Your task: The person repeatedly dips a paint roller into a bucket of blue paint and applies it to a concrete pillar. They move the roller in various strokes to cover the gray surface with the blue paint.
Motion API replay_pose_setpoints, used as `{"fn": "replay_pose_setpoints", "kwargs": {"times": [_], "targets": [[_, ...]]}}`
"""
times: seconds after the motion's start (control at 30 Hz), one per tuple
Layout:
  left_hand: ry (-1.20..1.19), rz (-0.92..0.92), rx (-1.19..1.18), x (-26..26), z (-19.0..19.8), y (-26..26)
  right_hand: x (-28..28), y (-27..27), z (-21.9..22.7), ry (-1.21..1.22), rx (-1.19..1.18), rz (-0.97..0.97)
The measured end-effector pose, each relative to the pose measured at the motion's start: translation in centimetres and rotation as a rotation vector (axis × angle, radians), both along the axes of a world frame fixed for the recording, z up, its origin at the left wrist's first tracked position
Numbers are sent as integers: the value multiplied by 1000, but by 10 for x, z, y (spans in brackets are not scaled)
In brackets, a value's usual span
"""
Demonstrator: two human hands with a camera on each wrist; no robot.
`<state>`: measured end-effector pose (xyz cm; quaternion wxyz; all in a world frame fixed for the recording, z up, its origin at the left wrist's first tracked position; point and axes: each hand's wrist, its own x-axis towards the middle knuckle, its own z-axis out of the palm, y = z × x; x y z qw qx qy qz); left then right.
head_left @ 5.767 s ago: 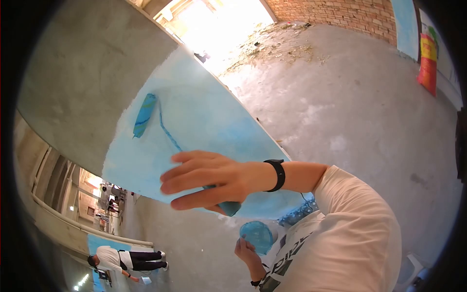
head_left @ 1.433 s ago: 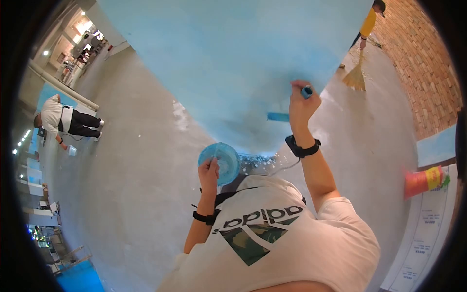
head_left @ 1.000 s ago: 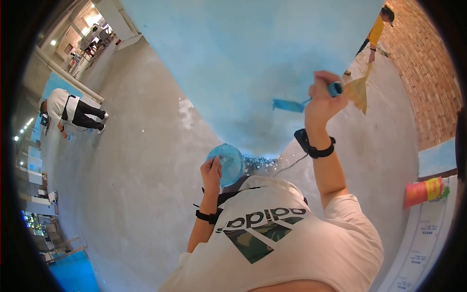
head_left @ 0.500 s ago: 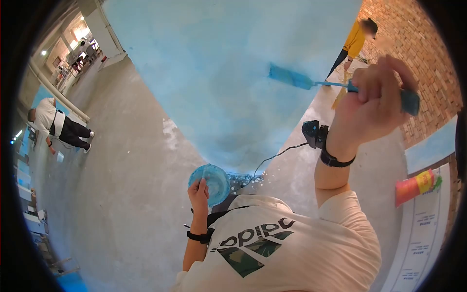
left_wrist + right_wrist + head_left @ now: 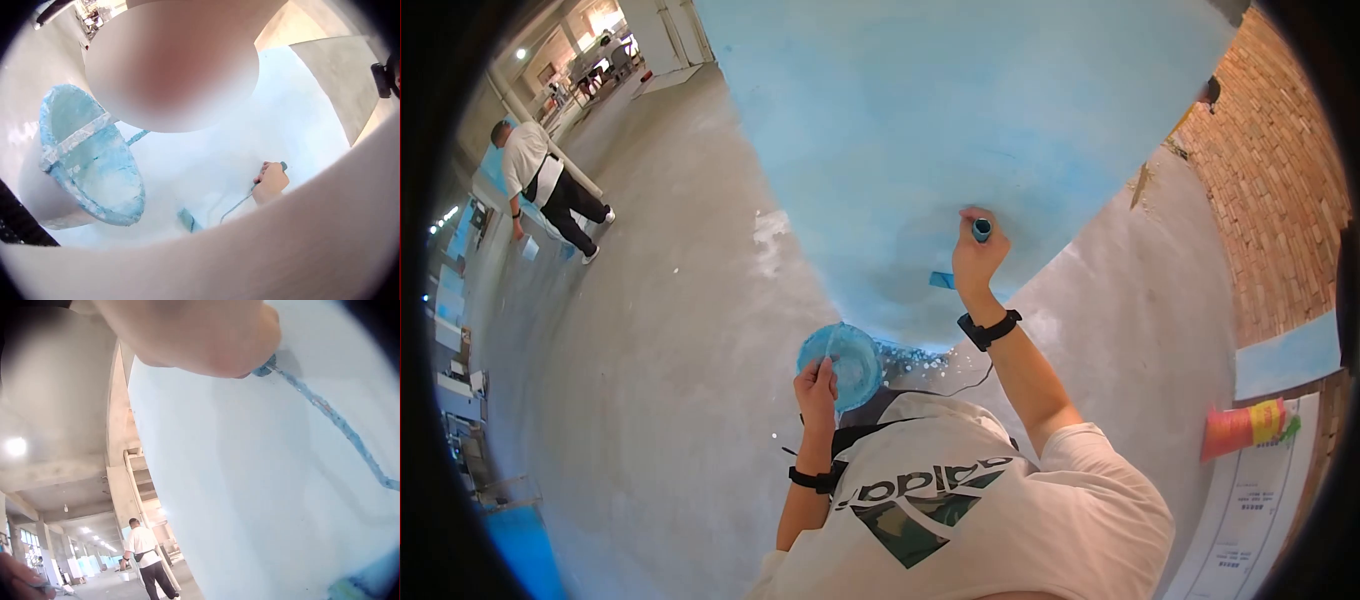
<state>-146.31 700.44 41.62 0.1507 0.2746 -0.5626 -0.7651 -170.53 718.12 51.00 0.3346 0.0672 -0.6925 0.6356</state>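
My right hand grips the handle of a paint roller in front of a light-blue painted wall; the blue roller sleeve shows low on the wall, left of the wrist. In the right wrist view the roller's paint-coated rod runs from the hand down to the right. My left hand pinches the strap-like handle of a blue-smeared bucket. The left wrist view looks into this bucket, its inside coated with blue paint, and shows the roller beyond it.
A person in a white shirt carries a small container at the left. Another person, mostly hidden, is by the brick wall at the upper right. A red and yellow sack lies at the right. A cable runs near the wall's foot.
My right hand has swung from the right, close to the camera, down and left to the low part of the wall, with the roller. The left hand still holds the bucket. The white-shirted person has straightened up.
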Motion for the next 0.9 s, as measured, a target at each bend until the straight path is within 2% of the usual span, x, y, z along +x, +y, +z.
{"fn": "replay_pose_setpoints", "kwargs": {"times": [0.03, 0.1, 0.2, 0.27, 0.37, 0.43, 0.5, 0.63, 0.7, 0.8, 0.87, 0.9], "targets": [[1, 3, 4, 3, -1, -2, -2, -2, -2, 1, 4, 3], [-33, 26, -1, 8, -3, -8, -6, -4, 1, 159, 21, -46], [-13, 44, -26, 16, -8, -16, 16, 2, 66, 106, -83, -28], [-22, 55, -38, 18, -8, -17, 38, 14, 113, 186, -229, 71], [-30, 57, -62, 16, -6, -18, 76, 27, 174, 503, -367, 82], [-30, 56, -73, 18, -4, -17, 101, 45, 200, 660, -463, 369], [-17, 58, -53, 16, 2, -20, 114, 56, 203, 746, -529, 665], [19, 38, -33, 15, -2, -37, 129, 40, 178, 958, -127, 340], [13, 14, -34, 11, -2, -45, 134, 33, 158, 979, 83, 261], [7, 3, -35, 6, -4, -61, 132, 23, 109, 884, 312, 143], [23, -8, -43, 9, -4, -76, 112, 5, 75, 771, 260, -71], [32, -10, -39, 14, -5, -83, 98, -3, 56, 594, 215, -108]]}}
